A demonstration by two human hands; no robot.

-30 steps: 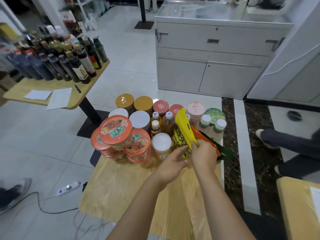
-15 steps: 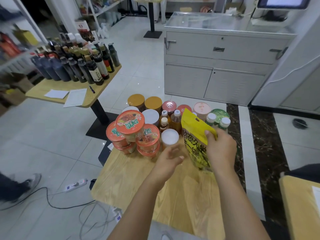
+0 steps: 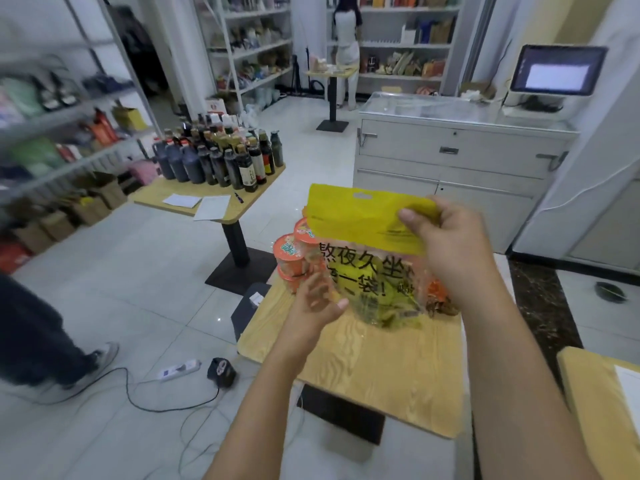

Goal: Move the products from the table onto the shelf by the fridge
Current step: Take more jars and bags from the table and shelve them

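Two hands hold one bag (image 3: 367, 233) in the air above the table (image 3: 381, 368).

- **Right hand.** Your right hand (image 3: 453, 247) pinches the yellow top strip at its right end, with the thumb on the front face and the fingers behind.
- **Left hand.** Your left hand (image 3: 313, 306) grips the lower left edge of the clear part. The thumb is in front, and the fingers show blurred through the film.
- **Bag.** It hangs upright with its face toward you and touches no surface. Black printed characters cross the clear panel, and a hang hole sits near the top edge. The contents are too blurred to tell.
- **Table.** Stacked red-lidded bowls (image 3: 289, 249) stand at its far left, just behind the bag's left edge. The bag hides the rest of the far side.
- **Surroundings.**
  - To the left is a second table (image 3: 242, 202), with dark bottles (image 3: 221, 161) crowding its far half and papers (image 3: 211, 207) lying near its front edge.
  - Beyond the bag is a grey cabinet (image 3: 450, 157), with a screen (image 3: 557, 69) at its right end.
  - On the floor to the left, a power strip (image 3: 180, 368) lies among cables.
  - Stocked shelves (image 3: 52, 133) line the left wall, blurred.
  - A person's dark trouser leg (image 3: 34, 334) enters at the left edge.
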